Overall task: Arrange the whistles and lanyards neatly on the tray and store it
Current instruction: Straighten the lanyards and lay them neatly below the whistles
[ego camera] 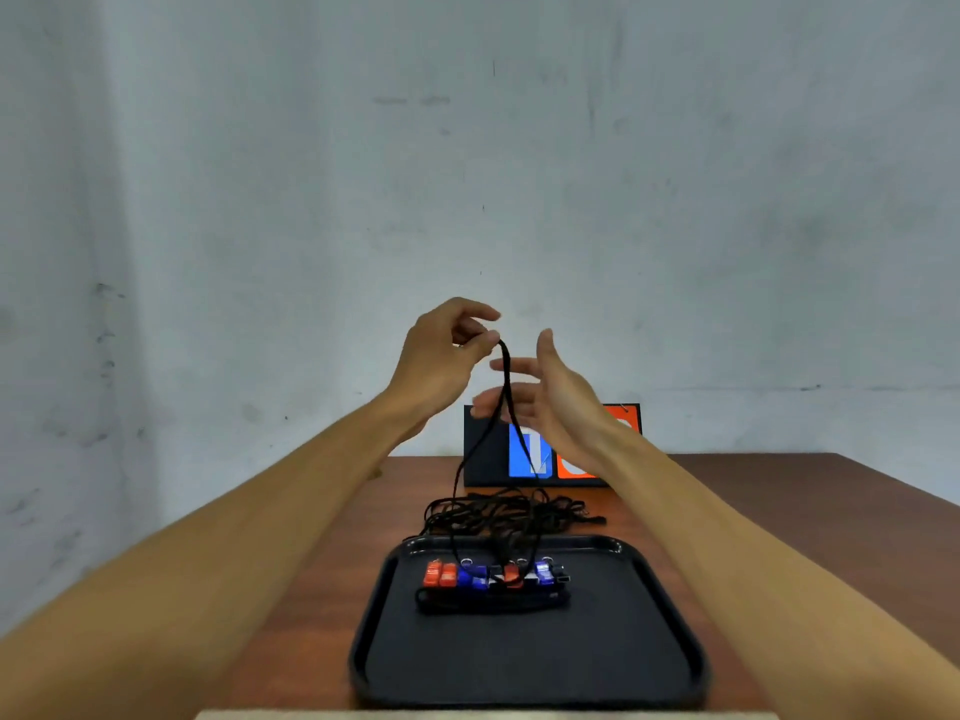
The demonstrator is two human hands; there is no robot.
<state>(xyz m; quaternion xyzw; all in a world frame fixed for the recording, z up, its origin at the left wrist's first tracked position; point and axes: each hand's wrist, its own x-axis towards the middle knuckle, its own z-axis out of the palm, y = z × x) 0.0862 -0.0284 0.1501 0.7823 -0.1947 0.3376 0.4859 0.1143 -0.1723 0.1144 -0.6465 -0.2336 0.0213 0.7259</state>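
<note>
- My left hand (447, 356) was raised high over the table (779, 511), thumb and forefinger pinching the top of a black lanyard (506, 379)
- My right hand (553, 402) was just beside it, released, with fingers straight and spread and holding nothing
- The cord hung in front of those fingers; I could not tell whether it touched them
- From the pinch the lanyard fell as two strands toward the far rim of the tray (519, 667)
- A tangle (511, 511) of more black cords lay on the table just behind the tray, some strands running over its far rim
- The whistles (493, 576) sat side by side in a row across the far half of the tray, orange ones at the left, then blue and orange mixed
- A bundle (493, 604) of black cord lay along the near side of that row
- A black board (485, 449) with a blue card and an orange card stood at the table's far edge, by the wall (467, 148)
</note>
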